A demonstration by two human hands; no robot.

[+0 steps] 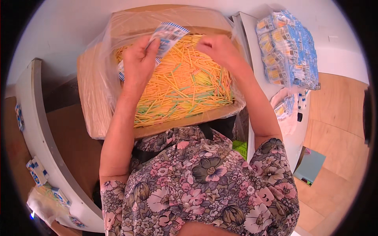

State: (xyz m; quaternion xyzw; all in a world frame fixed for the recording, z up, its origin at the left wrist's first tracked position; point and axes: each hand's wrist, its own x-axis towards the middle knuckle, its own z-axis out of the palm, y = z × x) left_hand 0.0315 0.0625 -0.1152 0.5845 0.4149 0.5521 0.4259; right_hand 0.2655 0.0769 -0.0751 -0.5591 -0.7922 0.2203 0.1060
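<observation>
In front of me a cardboard box (92,94) lined with clear plastic holds a heap of thin sticks (185,84), mostly orange and yellow with some green ones. My left hand (139,59) is closed on a small printed packet (171,37) with blue-and-white striped edges, raised over the heap's far left part. Part of another striped packet (121,71) shows beside that wrist. Over the far right part of the heap is my right hand (220,49), its fingers curled and pressed together. Whatever they may hold is hidden.
At the right, a big clear bag (289,51) of striped packets stands on a white surface (252,33), with more packets (285,108) nearer. A curved white table edge (47,114) runs along the left. Another person's forearm (65,229) shows at lower left, near small packs (37,172).
</observation>
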